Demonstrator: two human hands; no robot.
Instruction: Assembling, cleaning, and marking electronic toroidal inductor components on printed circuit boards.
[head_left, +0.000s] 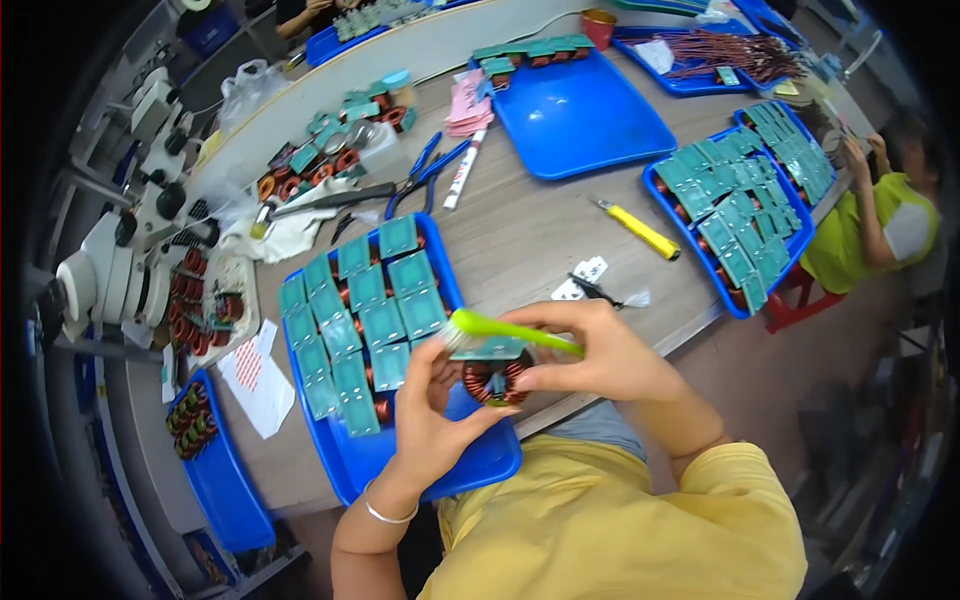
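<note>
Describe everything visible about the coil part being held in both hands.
The round copper-wound coil with a teal square board is a ring wrapped in reddish-brown wire, topped by a flat teal plate that looks like plastic. It is held above the near edge of the blue plastic tray. The left hand grips it from below and the side; the right hand steadies it while holding a light green brush whose bristle end lies across the teal plate.

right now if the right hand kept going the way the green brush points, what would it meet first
Probably the left hand: the right hand aims its green brush leftward over the copper coil, then the blue tray of green parts. Depth is unclear.
</note>
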